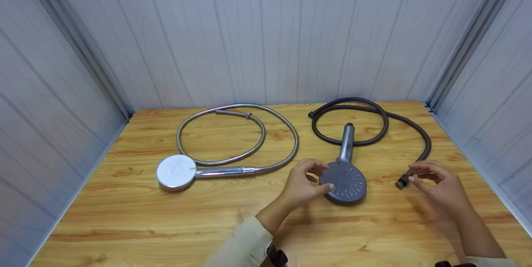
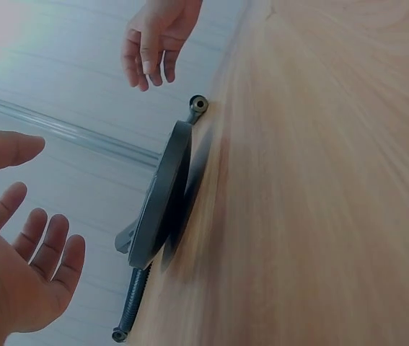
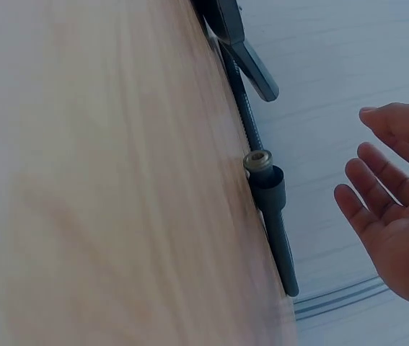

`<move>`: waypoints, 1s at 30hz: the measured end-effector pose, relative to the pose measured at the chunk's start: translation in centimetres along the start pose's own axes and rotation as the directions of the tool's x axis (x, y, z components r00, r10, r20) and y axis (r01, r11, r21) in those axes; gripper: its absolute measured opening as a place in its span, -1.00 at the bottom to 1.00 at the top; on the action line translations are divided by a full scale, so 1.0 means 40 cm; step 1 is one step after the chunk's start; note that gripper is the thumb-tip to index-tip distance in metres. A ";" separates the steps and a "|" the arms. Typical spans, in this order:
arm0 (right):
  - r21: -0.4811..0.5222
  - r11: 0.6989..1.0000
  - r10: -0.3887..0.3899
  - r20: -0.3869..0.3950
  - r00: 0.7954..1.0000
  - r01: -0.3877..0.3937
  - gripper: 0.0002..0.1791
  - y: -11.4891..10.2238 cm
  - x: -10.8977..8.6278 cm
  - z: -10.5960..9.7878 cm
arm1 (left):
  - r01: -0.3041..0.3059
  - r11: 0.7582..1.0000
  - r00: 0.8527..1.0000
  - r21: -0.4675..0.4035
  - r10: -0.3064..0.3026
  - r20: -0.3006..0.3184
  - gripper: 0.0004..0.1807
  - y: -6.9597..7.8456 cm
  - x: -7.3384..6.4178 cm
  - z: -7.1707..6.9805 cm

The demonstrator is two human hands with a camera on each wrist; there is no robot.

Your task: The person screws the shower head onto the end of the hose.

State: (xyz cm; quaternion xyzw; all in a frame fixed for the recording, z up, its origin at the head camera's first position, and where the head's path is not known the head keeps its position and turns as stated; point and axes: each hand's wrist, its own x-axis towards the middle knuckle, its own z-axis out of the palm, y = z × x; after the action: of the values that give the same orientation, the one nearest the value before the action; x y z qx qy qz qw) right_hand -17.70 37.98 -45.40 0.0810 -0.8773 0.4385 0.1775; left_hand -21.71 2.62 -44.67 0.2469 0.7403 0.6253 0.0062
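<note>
A dark grey shower head [image 1: 345, 181] lies spray face up on the wooden table, its handle pointing to the back. My left hand [image 1: 305, 181] hovers by its left edge, fingers loosely bent and apart from it in the left wrist view. To the right, a black shower hose [image 1: 424, 144] runs in a loop and ends in a connector [image 1: 402, 181] near the front. My right hand [image 1: 442, 186] is just above that connector; the right wrist view shows the fingers [image 3: 377, 180] spread, holding nothing. The shower head and hose appear separate, the handle lying over the hose loop.
On the left lies a chrome shower head [image 1: 176, 171] with a white face, its handle joined to a silver hose [image 1: 297, 142] that curls behind it. The wooden table [image 1: 166, 225] meets white panel walls [image 1: 278, 38] at the back and both sides.
</note>
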 end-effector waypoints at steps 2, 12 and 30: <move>-0.004 1.000 0.019 0.018 1.000 -0.019 -0.65 0.006 0.001 -0.006 | -0.010 1.000 1.000 -0.003 0.010 0.008 -0.58 -0.004 0.001 0.004; -0.093 0.995 0.051 0.066 0.997 -0.045 -0.64 0.043 0.011 -0.015 | 0.005 0.998 1.000 0.066 -0.007 0.026 -0.60 -0.008 0.010 0.031; -0.084 0.993 0.099 0.199 0.975 -0.083 -0.63 0.072 0.041 -0.022 | 0.033 0.985 0.996 0.172 -0.046 0.072 -0.55 -0.013 0.032 0.077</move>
State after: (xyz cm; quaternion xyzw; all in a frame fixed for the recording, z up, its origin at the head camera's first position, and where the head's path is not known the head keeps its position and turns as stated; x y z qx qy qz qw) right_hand -19.87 40.42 -46.42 0.0781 -0.9095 0.4022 0.0700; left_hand -22.06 5.89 -45.45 0.2556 0.7949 0.5497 0.0255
